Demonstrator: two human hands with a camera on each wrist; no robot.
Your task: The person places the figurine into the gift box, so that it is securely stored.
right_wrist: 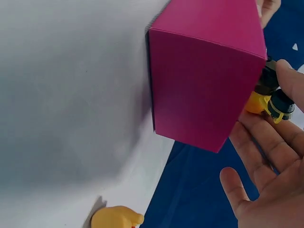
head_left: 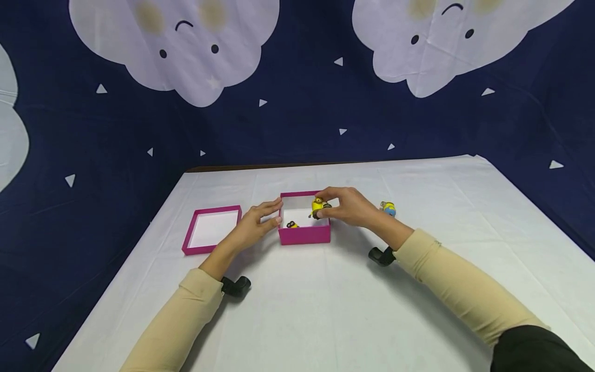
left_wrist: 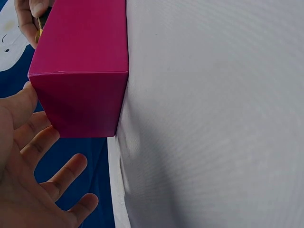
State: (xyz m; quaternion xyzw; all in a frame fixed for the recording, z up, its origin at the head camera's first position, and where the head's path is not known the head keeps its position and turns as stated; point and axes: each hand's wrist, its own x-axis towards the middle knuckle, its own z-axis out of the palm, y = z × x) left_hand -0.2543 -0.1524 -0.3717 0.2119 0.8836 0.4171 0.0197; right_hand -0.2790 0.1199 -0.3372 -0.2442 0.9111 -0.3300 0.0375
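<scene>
A magenta box [head_left: 304, 236] with a white inside stands unlidded on the table. My right hand [head_left: 350, 206] pinches a yellow minion figure [head_left: 318, 205] between thumb and fingers over the box's right side. In the right wrist view, dark round parts of the held minion figure [right_wrist: 281, 105] show below the thumb. Inside the box lies another minion figure [head_left: 292, 225], mostly hidden by the front wall. My left hand [head_left: 251, 227] touches the box's left side with fairly straight, spread fingers [left_wrist: 66, 176].
To the left lies the box's shallow lid [head_left: 189, 232], white inside with a magenta rim. A yellow and blue minion figure [head_left: 388, 210] is on the white tablecloth [head_left: 297, 310], right of the box beyond my right forearm. A dark blue cloud-patterned curtain [head_left: 307, 119] hangs behind.
</scene>
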